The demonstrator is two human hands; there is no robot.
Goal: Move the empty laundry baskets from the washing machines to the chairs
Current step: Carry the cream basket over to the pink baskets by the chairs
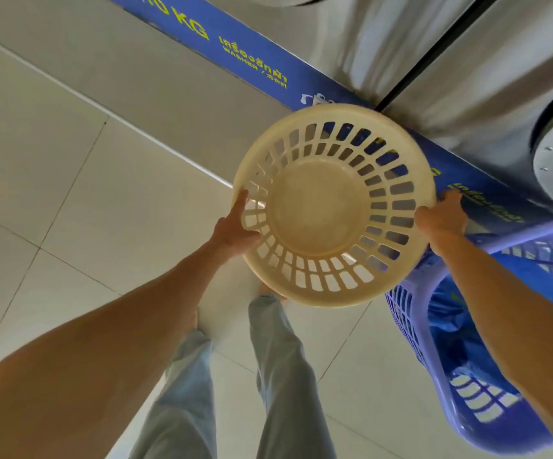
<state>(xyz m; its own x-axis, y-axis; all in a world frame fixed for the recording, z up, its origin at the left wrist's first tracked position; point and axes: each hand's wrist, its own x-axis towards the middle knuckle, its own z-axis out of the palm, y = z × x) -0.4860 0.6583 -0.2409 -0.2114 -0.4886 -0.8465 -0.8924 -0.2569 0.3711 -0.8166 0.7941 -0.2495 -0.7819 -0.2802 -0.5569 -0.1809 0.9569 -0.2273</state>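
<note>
A: Where is the cream basket [318,213]?

B: Held in the air above the tiled floor [69,193], just in front of the blue base strip [255,64] of the washing machines [417,44]. Its open mouth faces the camera and nothing lies inside it.

A: What are the hands doing?

B: The left hand [235,223] is clamped on the basket's left rim, thumb lying up along the outer edge and fingers tucked under. The right hand [442,217] is closed around the basket's right rim, knuckles toward the camera.

A: Anything close to the basket?

B: A purple basket [434,342] sits lower, to the right of the cream basket, beneath the right forearm. Something blue [450,326] lies inside it; I cannot tell what it is. Its near rim looks overlapped by the cream basket's lower right edge, though whether they touch is unclear.

A: And below the cream basket?

B: The person's legs in light grey trousers [278,376], standing on the floor directly under the basket's near edge.

A: The machines themselves?

B: Steel fronts behind the basket, with a dark seam between two units just beyond the basket's far rim. The strip carries yellow lettering, including "KG" and "WASHER".
</note>
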